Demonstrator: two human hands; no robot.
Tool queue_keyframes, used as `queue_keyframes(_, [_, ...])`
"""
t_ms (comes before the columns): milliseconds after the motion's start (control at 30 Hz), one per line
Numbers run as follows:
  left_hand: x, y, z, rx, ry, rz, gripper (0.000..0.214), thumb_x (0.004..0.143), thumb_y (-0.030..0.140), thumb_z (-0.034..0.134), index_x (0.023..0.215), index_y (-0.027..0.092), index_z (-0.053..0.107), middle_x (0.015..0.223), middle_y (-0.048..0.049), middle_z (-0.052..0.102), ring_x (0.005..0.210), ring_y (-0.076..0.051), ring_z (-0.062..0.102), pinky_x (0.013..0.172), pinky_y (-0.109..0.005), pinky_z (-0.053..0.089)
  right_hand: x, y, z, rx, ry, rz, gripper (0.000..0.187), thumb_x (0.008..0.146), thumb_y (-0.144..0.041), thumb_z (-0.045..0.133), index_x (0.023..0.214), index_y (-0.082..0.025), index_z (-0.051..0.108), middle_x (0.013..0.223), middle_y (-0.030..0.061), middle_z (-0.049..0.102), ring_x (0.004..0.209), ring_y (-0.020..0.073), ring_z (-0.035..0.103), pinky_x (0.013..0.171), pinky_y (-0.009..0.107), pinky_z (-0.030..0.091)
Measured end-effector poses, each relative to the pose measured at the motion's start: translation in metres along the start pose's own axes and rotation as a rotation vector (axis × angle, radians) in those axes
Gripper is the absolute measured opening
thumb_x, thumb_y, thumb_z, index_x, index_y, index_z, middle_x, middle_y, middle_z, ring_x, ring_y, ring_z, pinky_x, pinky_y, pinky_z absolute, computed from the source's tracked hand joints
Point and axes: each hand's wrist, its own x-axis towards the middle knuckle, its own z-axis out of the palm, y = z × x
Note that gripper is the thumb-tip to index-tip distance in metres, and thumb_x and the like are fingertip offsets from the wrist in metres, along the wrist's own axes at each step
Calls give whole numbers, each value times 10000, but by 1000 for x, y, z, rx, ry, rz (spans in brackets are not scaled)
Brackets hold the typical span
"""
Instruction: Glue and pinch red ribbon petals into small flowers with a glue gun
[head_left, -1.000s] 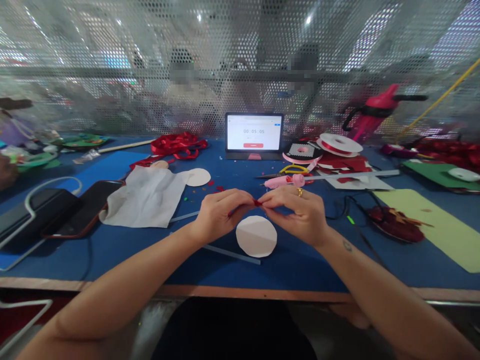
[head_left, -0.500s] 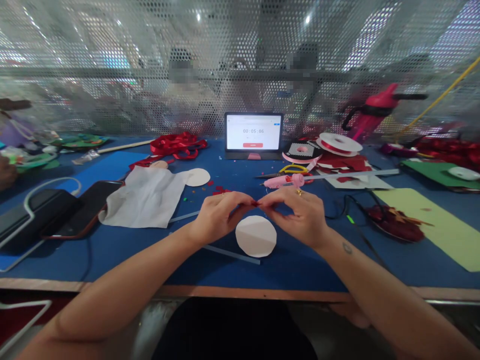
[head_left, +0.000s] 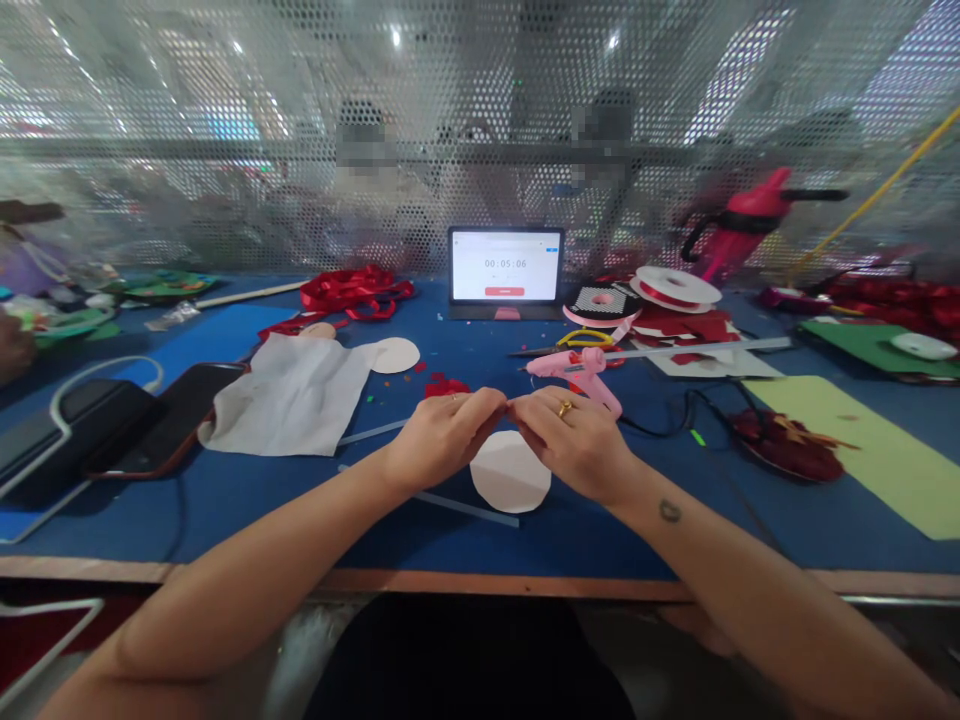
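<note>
Over the table's middle, my left hand (head_left: 450, 430) and my right hand (head_left: 574, 435) meet fingertip to fingertip, both pinched closed. The small red piece seen between them a moment ago is now almost wholly hidden by the fingers. Under the hands lies a white round disc (head_left: 508, 478), flat on the blue table, partly covered by my right hand. Several small red pieces (head_left: 445, 385) lie just beyond my left hand. A pink glue gun (head_left: 581, 372), with a long glue stick in its back, rests beyond my right hand.
Left are a grey-white cloth (head_left: 296, 395), another white disc (head_left: 396, 354), a phone (head_left: 169, 415) and red ribbon (head_left: 352, 290). A tablet (head_left: 505, 268) stands behind. Right are yellow-handled scissors (head_left: 585, 338), ribbon spools (head_left: 679, 288), yellow paper (head_left: 862, 450) and a dark red item (head_left: 787, 445). A clear stick (head_left: 469, 509) lies near.
My right hand has turned over, knuckles up, and shifted slightly left and down, uncovering the glue gun's handle. Both hands stay together; the red piece has gone out of sight between the fingertips.
</note>
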Motion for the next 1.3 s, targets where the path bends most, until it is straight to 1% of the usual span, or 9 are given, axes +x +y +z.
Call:
queue_keyframes(133, [0, 0, 3, -40, -56, -48, 45, 839, 145, 448, 855, 162, 486, 648, 4, 639, 516, -79, 586, 471, -150, 407, 0, -2, 4, -52, -56, -25, 257, 868, -56, 383, 728, -181, 559, 648, 27, 599, 611, 143, 522, 583, 265, 422])
queue_keyframes(333, [1, -2, 5, -93, -101, -111, 75, 792, 121, 447, 839, 179, 449, 608, 22, 609, 490, -92, 578, 447, -160, 387, -2, 1, 10, 43, -89, -40, 251, 853, -28, 363, 766, -137, 572, 648, 44, 572, 642, 162, 511, 598, 266, 433])
queue_keyframes(600, [3, -5, 5, -124, -186, -166, 110, 755, 129, 474, 846, 187, 451, 628, 24, 626, 508, -113, 600, 447, -178, 382, -6, 7, 16, 125, -143, -75, 267, 862, -29, 329, 823, -136, 571, 696, 51, 586, 697, 167, 514, 647, 263, 444])
queue_keyframes(733, [3, -7, 4, -196, -196, -228, 118, 775, 166, 517, 885, 185, 482, 685, 30, 665, 573, -99, 628, 489, -162, 396, -7, 10, 17, 166, -139, -55, 242, 869, -36, 341, 831, -141, 556, 718, 46, 588, 713, 164, 509, 661, 256, 444])
queue_keyframes(900, [2, -9, 5, -146, -243, -246, 100, 800, 213, 521, 878, 174, 570, 671, 19, 664, 583, -95, 615, 510, -165, 385, -6, 11, 15, 235, -129, -34, 204, 862, -40, 362, 865, -138, 541, 754, 61, 602, 728, 166, 519, 668, 258, 449])
queue_keyframes(1033, [1, -10, 6, -76, -307, -183, 167, 817, 217, 489, 706, 167, 603, 601, 6, 638, 550, -109, 592, 477, -189, 348, -6, 12, 13, 296, -156, 21, 201, 847, -38, 366, 883, -155, 526, 777, 61, 616, 740, 165, 543, 672, 264, 453])
queue_keyframes(1133, [0, -11, 7, -43, -315, -160, 173, 818, 226, 489, 738, 166, 630, 605, -4, 643, 551, -123, 591, 472, -203, 339, -5, 12, 12, 333, -177, 113, 144, 847, -84, 407, 887, -168, 517, 793, 53, 629, 730, 164, 567, 655, 268, 451])
queue_keyframes(1200, [0, -11, 7, -60, -303, -178, 157, 805, 220, 501, 775, 169, 647, 640, -12, 659, 575, -128, 599, 493, -206, 356, -5, 13, 12, 380, -164, 183, 103, 843, -110, 442, 878, -177, 513, 795, 36, 634, 705, 148, 579, 638, 254, 447])
queue_keyframes(1300, [3, -10, 5, -171, -270, -266, 139, 769, 204, 532, 729, 163, 659, 627, -10, 654, 569, -117, 584, 517, -200, 377, -5, 14, 11, 467, -129, 274, 70, 845, -139, 467, 871, -181, 517, 782, 18, 633, 668, 123, 585, 623, 230, 448])
